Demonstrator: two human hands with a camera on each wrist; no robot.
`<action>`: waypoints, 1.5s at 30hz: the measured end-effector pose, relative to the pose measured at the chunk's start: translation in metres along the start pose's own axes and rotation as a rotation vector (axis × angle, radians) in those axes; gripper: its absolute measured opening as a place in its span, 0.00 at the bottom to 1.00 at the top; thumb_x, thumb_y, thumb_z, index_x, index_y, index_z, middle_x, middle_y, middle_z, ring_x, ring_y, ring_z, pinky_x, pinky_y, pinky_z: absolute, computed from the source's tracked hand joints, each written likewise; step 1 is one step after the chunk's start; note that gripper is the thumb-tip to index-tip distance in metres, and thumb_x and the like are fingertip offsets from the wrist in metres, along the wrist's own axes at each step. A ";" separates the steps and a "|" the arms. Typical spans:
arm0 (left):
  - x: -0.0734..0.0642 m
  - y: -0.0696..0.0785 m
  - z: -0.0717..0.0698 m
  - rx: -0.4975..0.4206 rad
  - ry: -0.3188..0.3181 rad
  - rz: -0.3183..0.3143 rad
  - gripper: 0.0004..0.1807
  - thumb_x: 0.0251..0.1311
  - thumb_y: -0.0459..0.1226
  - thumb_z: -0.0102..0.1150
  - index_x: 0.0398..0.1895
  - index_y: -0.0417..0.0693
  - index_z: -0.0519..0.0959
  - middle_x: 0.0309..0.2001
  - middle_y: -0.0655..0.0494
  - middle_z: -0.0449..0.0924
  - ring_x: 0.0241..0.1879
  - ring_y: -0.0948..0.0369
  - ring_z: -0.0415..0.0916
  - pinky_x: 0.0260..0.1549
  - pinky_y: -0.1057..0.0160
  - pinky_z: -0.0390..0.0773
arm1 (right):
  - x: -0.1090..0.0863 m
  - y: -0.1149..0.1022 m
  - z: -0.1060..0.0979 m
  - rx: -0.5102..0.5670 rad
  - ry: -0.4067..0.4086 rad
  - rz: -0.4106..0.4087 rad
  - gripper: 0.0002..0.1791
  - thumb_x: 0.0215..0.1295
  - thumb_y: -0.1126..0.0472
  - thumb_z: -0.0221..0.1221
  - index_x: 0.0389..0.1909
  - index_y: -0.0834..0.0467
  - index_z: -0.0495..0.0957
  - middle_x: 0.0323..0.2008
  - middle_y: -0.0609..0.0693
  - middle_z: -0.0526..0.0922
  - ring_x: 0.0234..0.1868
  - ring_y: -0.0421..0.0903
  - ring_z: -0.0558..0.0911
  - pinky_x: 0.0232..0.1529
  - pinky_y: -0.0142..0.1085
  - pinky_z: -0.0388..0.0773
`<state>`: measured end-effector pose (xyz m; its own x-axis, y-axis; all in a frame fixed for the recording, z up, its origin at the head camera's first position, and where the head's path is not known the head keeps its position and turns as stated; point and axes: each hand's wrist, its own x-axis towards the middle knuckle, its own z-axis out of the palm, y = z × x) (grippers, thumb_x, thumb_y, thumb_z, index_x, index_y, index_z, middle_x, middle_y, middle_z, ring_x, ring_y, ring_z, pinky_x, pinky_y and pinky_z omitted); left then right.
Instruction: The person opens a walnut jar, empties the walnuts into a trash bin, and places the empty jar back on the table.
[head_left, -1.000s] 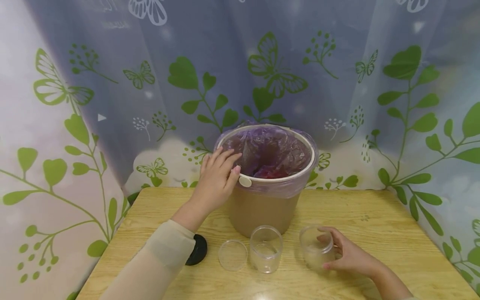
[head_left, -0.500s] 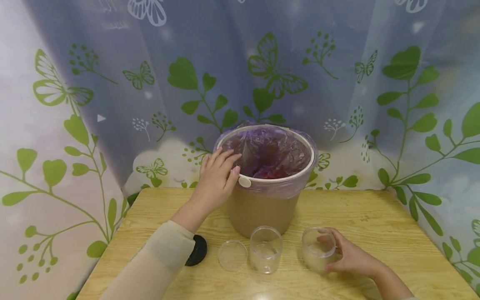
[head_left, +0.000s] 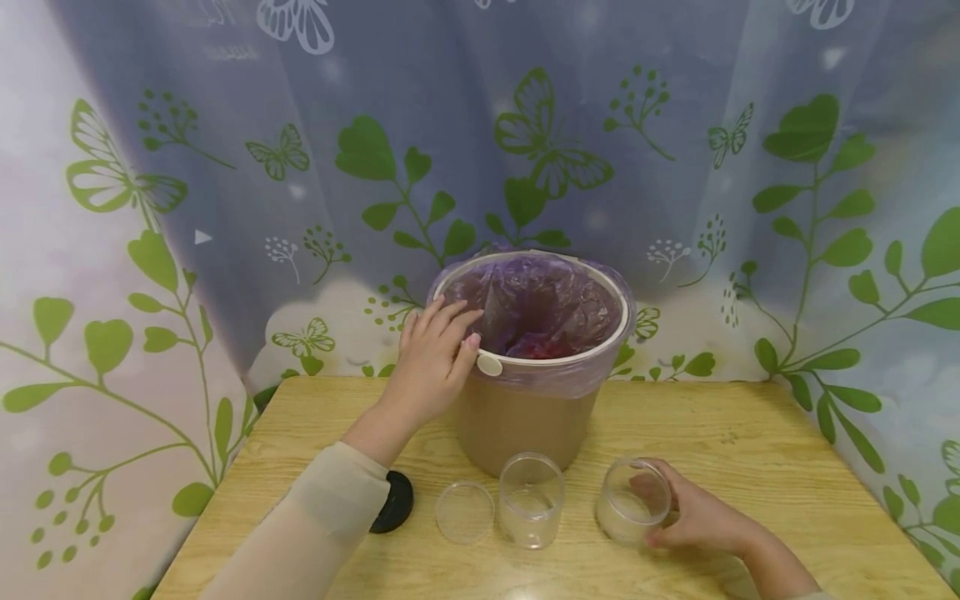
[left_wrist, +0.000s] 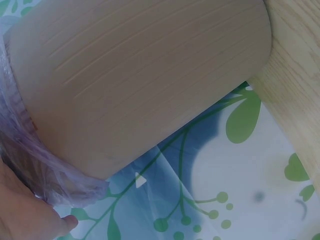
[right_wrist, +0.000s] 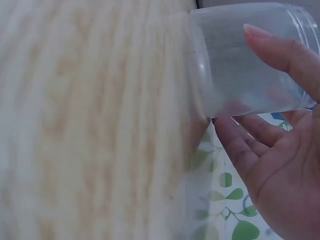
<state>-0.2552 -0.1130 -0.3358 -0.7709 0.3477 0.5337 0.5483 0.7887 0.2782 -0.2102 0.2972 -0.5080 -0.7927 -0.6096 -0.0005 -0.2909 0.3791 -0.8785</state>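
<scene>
My left hand (head_left: 431, 358) rests on the near left rim of a brown waste bin (head_left: 521, 429), fingers reaching over the edge. A purple plastic bag lines the bin, and a white ring (head_left: 555, 360) holds it round the mouth. With thumb and fingers on opposite sides, my right hand (head_left: 701, 508) grips a clear plastic jar (right_wrist: 240, 65) at the right; its base is close to the tabletop and its threaded mouth is uncovered. A second clear jar (head_left: 531, 508) stands upright in front of the bin. Beside it lies a clear round disc (head_left: 465, 512), like a lid.
A black round object (head_left: 395, 502) lies left of the disc, partly hidden by my left sleeve (head_left: 315, 517). All this is on a wooden table (head_left: 720, 425), with a leaf-and-butterfly patterned curtain (head_left: 420, 75) behind. Something red (head_left: 547, 343) shows inside the bin.
The jar in my right hand has shifted slightly nearer, and its mouth now leans more toward the head camera. My left hand stays on the bin rim.
</scene>
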 end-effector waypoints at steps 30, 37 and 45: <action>0.000 -0.001 0.002 -0.003 0.017 0.008 0.28 0.80 0.52 0.31 0.70 0.49 0.70 0.73 0.49 0.63 0.77 0.47 0.46 0.71 0.35 0.39 | 0.001 -0.008 0.000 0.020 -0.005 -0.008 0.47 0.57 0.63 0.72 0.73 0.59 0.55 0.65 0.72 0.67 0.66 0.48 0.72 0.56 0.31 0.72; 0.000 -0.001 0.002 -0.004 0.015 0.005 0.25 0.80 0.49 0.35 0.70 0.50 0.71 0.73 0.49 0.63 0.77 0.47 0.46 0.71 0.35 0.39 | 0.003 -0.008 0.001 0.018 -0.010 -0.016 0.47 0.57 0.64 0.72 0.73 0.58 0.56 0.65 0.72 0.67 0.66 0.51 0.71 0.56 0.32 0.72; 0.000 0.000 0.001 -0.004 0.004 -0.004 0.26 0.80 0.50 0.33 0.71 0.51 0.70 0.74 0.50 0.62 0.77 0.47 0.44 0.72 0.37 0.37 | 0.005 -0.010 0.005 0.029 -0.020 -0.014 0.47 0.57 0.64 0.72 0.73 0.58 0.56 0.65 0.71 0.67 0.67 0.61 0.69 0.56 0.34 0.73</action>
<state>-0.2552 -0.1127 -0.3368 -0.7718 0.3428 0.5355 0.5465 0.7881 0.2833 -0.2087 0.2864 -0.5017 -0.7775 -0.6288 0.0024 -0.2859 0.3501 -0.8920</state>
